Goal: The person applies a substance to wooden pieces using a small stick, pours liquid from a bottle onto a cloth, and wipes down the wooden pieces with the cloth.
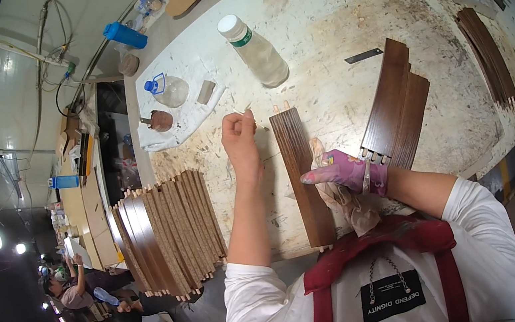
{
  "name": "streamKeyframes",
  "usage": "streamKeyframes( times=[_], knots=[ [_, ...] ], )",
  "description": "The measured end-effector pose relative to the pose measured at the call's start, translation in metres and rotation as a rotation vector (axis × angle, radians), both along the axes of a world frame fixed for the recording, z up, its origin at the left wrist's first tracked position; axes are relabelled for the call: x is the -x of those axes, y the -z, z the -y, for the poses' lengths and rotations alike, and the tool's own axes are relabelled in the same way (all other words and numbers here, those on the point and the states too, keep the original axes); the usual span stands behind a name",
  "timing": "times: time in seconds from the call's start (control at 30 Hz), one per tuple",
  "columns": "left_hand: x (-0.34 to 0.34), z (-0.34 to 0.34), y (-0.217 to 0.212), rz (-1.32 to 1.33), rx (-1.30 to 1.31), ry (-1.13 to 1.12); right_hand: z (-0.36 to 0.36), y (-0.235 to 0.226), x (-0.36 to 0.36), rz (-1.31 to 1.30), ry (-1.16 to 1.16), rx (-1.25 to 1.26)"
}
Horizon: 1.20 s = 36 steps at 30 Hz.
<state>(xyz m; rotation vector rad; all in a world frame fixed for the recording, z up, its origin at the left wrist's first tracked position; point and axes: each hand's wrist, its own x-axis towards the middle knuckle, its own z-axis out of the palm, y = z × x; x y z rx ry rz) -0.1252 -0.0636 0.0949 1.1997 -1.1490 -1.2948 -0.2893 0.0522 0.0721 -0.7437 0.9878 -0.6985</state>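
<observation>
My bare left hand [240,137] is closed, its fingers curled; a small pale bit shows at the fingertips, too small to name. Beside it a dark brown wooden board [299,168] lies lengthwise, with pale dowels [281,107] sticking out of its far end. My right hand [340,171], in a purple patterned glove, is closed on a crumpled beige rag [349,207], its fingertips against the board's right edge. A slim metal tool [366,177] lies along the gloved hand; whether the fingers grip it is hidden. Just right are more brown boards [397,105] with dowels.
A row of doweled boards [171,232] stands at the left. Beyond my hands are a tall clear bottle [261,56], a blue-capped jug [171,90], a brown-stained pot [161,120] and a dark flat blade [363,56]. More boards [487,57] lie far right. Other people [79,287] are at far left.
</observation>
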Motion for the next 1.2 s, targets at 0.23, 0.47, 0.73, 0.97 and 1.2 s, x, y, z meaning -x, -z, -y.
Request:
streamKeyframes(
  times=[0.23,0.47,0.73,0.97,1.2],
  knots=[
    [0.007,-0.001,0.003,-0.031,0.006,-0.015,0.000,0.005,-0.001,-0.087,-0.014,0.016],
    [0.006,0.000,0.008,0.026,0.044,-0.038,0.001,0.005,0.000,-0.111,-0.037,0.035],
    [0.005,0.000,0.010,-0.003,0.022,-0.043,0.002,-0.002,-0.003,-0.112,-0.011,0.019],
    [0.004,0.001,0.016,0.031,0.007,-0.034,0.001,0.006,-0.004,-0.143,0.018,0.005],
    [0.001,0.004,0.007,-0.011,-0.027,-0.094,0.001,0.012,-0.005,-0.122,0.022,0.006]
  ],
)
